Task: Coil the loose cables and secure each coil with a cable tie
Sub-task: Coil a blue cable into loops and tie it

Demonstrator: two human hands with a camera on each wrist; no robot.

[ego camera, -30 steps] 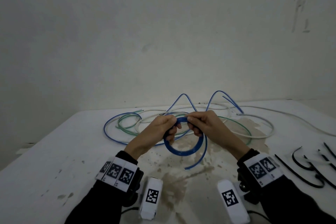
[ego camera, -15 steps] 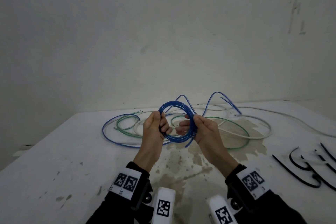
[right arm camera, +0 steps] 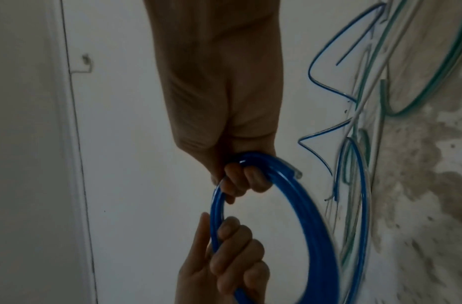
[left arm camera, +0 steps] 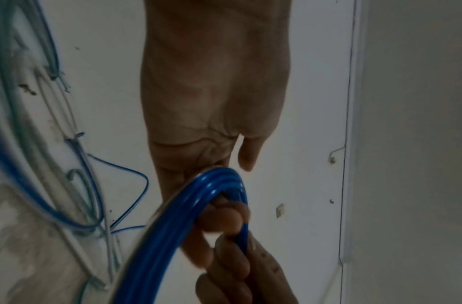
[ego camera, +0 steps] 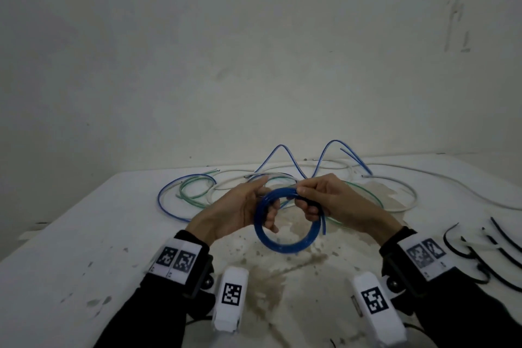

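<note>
Blue coil [ego camera: 282, 244]: glossy, smooth plastic tubing, translucent at its cut end beside the right hand's grip. Table [ego camera: 84, 234] beneath the grip: matt white, stained brown, chipped. Cable ties [ego camera: 480, 257] right of the grip: black plastic.

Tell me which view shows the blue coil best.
The head view: it alone shows the blue coil as a whole ring, held above the table by the left hand and right hand, one loose end hanging. The left wrist view catches only a blurred arc; the right wrist view shows most of the ring, cropped.
</note>
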